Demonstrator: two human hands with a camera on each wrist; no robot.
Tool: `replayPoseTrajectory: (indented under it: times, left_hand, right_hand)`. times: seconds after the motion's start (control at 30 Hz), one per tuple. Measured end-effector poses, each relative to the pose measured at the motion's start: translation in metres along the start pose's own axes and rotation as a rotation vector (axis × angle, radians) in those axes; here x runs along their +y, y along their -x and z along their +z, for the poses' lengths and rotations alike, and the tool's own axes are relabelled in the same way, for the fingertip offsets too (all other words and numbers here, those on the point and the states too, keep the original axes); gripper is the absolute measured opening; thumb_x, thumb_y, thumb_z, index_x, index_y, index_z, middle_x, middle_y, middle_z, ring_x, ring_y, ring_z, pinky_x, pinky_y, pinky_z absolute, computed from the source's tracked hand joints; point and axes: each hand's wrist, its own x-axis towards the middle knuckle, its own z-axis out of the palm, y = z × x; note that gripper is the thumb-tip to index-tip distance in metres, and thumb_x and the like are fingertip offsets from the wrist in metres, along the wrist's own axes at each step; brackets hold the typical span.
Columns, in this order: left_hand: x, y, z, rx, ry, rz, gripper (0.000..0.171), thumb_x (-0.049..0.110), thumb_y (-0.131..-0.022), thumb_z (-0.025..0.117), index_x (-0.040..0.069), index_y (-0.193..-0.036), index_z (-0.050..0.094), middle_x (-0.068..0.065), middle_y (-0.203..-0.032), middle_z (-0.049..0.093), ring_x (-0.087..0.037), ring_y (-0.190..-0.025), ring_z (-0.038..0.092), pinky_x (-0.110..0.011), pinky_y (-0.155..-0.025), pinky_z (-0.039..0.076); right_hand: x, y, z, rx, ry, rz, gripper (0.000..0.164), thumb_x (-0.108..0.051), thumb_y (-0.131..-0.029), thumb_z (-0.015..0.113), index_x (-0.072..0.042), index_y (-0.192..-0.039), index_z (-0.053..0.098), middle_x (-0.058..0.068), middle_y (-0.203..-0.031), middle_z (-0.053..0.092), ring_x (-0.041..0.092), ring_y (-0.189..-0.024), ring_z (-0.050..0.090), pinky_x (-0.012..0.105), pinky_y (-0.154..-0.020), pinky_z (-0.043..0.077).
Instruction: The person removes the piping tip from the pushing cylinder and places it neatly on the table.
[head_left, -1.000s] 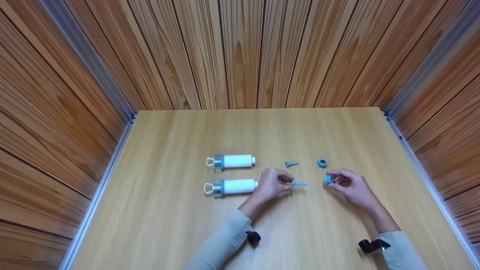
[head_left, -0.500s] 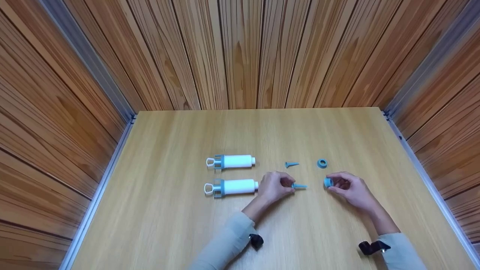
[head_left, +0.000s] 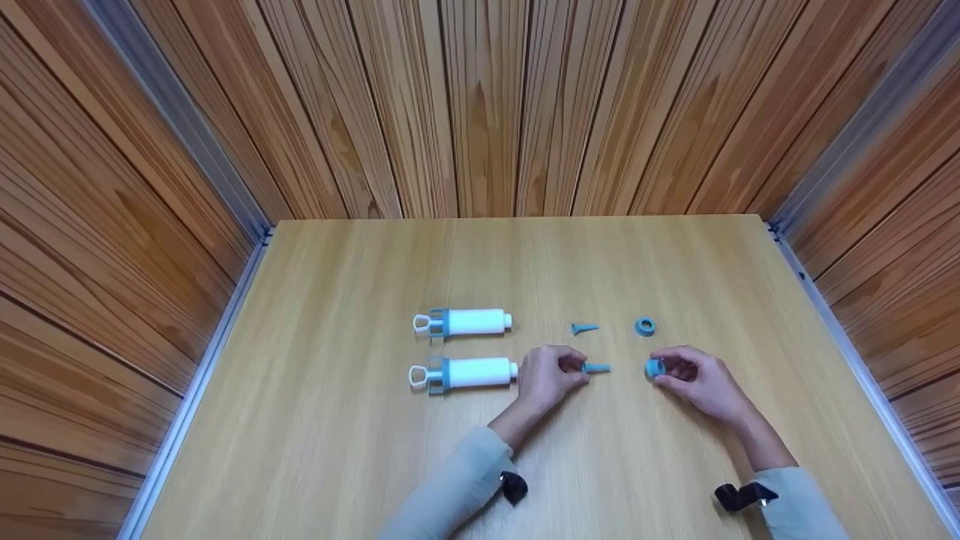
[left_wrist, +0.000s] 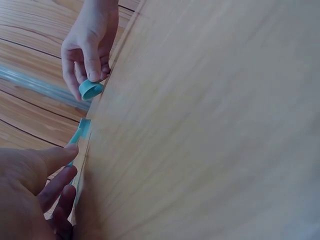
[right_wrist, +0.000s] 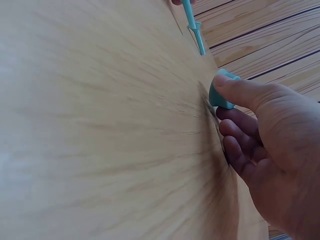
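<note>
In the head view my left hand (head_left: pixel 546 377) pinches the wide end of a small blue tapered nozzle (head_left: pixel 598 368), its thin end towards the right. Across a short gap, my right hand (head_left: pixel 706 381) holds a blue ring cap (head_left: pixel 654 368) between thumb and fingers. The nozzle and cap are apart. From the right wrist, the thumb lies over the cap (right_wrist: pixel 218 95), hiding part of it. The left wrist view shows the cap's open mouth (left_wrist: pixel 92 90). Just left of my left hand lies a white syringe-like pump (head_left: pixel 480 372) with a blue collar and a loop handle.
A second white pump (head_left: pixel 476 322) lies behind the first, parallel to it. Another blue nozzle (head_left: pixel 584 328) and another blue ring (head_left: pixel 645 327) rest on the wooden table (head_left: pixel 337 450) behind my hands. Wood-panelled walls (head_left: pixel 480 112) enclose the back and sides.
My left hand has shifted slightly right and towards me, still pinching the nozzle. The cap in my right hand has come slightly nearer to me. The pumps and loose parts stay in place.
</note>
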Motion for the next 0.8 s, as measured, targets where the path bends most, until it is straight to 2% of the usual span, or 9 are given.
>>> replayPoseTrajectory:
  times: [0.37,0.8]
  left_hand:
    - [0.0009,0.0012,0.0019,-0.016,-0.036,-0.033,0.022,0.018,-0.089,0.098,0.022,-0.109,0.091,0.010,-0.102,0.089,0.002,-0.088,0.076,-0.025,-0.086,0.058]
    - [0.0017,0.0006,-0.0014,-0.032,-0.035,-0.013,0.024,0.016,-0.085,0.100,0.020,-0.108,0.091,0.008,-0.100,0.089,-0.001,-0.090,0.078,-0.021,-0.082,0.056]
  right_hand:
    - [0.0002,-0.0012,0.0035,0.043,0.064,-0.023,0.033,0.000,-0.093,0.089,-0.003,-0.125,0.081,0.012,-0.107,0.074,-0.004,-0.087,0.060,0.015,-0.076,0.053]
    - [-0.0024,0.0008,0.0030,0.001,0.103,-0.022,0.033,-0.006,-0.091,0.093,-0.005,-0.123,0.083,0.008,-0.107,0.069,0.001,-0.090,0.058,0.016,-0.078,0.049]
